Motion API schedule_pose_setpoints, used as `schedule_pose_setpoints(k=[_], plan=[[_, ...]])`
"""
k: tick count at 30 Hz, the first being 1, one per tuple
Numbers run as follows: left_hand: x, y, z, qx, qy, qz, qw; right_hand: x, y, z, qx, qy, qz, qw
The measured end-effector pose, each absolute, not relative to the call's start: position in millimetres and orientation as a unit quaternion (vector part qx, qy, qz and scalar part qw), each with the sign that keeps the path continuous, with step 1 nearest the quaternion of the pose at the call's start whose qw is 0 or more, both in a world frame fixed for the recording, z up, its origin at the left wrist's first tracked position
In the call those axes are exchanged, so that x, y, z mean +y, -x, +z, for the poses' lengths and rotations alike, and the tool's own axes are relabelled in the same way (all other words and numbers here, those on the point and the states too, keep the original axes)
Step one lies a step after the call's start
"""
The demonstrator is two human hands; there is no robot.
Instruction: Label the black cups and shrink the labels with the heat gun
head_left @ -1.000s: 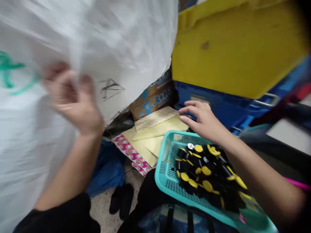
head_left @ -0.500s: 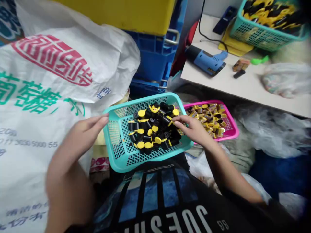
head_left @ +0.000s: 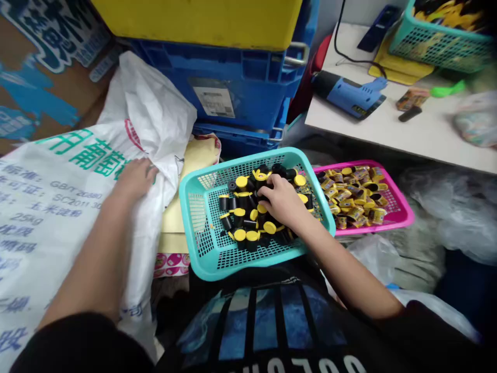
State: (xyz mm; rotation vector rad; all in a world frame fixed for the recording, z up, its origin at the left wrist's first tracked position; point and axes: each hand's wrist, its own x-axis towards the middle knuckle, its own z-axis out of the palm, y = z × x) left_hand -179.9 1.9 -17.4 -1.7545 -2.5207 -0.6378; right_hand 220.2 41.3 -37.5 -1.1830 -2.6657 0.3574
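Observation:
My left hand (head_left: 136, 180) rests on a large white woven sack (head_left: 93, 171) with green and blue print, pressing its side down; the fingers lie along the sack, somewhat blurred. In front of my body is a turquoise plastic basket (head_left: 187, 217) holding many small black canisters with yellow flip lids (head_left: 240, 235). My right hand (head_left: 282, 201) reaches into this heap from the right, fingers bent down and thumb drawn in. Its fingertips are among the canisters, and what they hold is hidden.
A pink basket (head_left: 404, 220) of small labelled yellow containers (head_left: 355, 199) adjoins on the right. Blue crates (head_left: 240, 77) with a yellow bin (head_left: 202, 20) stand ahead. A white table (head_left: 349, 111) bears a blue heat gun (head_left: 351, 96) and another turquoise basket (head_left: 435, 44).
My left hand has left the basket's left rim and moved onto the white sack, which is now pushed lower. My right hand has reached further into the canisters. The view has shifted left.

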Motion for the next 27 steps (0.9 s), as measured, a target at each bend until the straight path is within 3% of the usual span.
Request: schedule_pose_setpoints(k=[3, 5, 6, 9, 13, 18, 22, 25, 27], plan=[[-19.9, 140.6, 19.2, -0.794, 0.569, -0.196, 0.082, 37.1, -232.0, -36.0, -0.871, 0.425, 0.179, 0.170], [-35.4, 93.9, 36.2, -0.770, 0.559, -0.270, 0.144, 34.0, -239.7, -33.5, -0.835, 0.439, 0.215, 0.253], [-40.5, 67.4, 39.2, -0.757, 0.557, -0.316, 0.126, 33.0, -243.0, -32.0, -0.814, 0.441, 0.235, 0.297], [-36.2, -5.9, 27.4, -0.669, 0.670, -0.316, -0.071, 33.2, -250.4, -26.8, -0.741, 0.444, 0.327, 0.383], [-3.2, -59.1, 4.2, -0.639, 0.699, -0.257, -0.191, 31.2, -254.2, -21.4, -0.541, 0.431, 0.579, 0.432], [-2.3, -88.7, 6.5, -0.559, 0.631, -0.383, -0.377, 7.9, -246.1, -29.2, -0.351, 0.323, 0.747, 0.463], [-23.4, -89.3, 0.5, -0.551, 0.481, -0.521, -0.440, 0.5, -237.8, -31.1, -0.530, 0.328, 0.670, 0.403], [-33.1, -74.1, -7.3, -0.530, 0.325, -0.603, -0.499, 22.8, -228.6, -20.2, -0.733, 0.377, 0.435, 0.363], [-36.2, -65.3, -9.7, -0.508, 0.256, -0.629, -0.529, 45.0, -216.9, -13.1, -0.822, 0.399, 0.285, 0.289]])
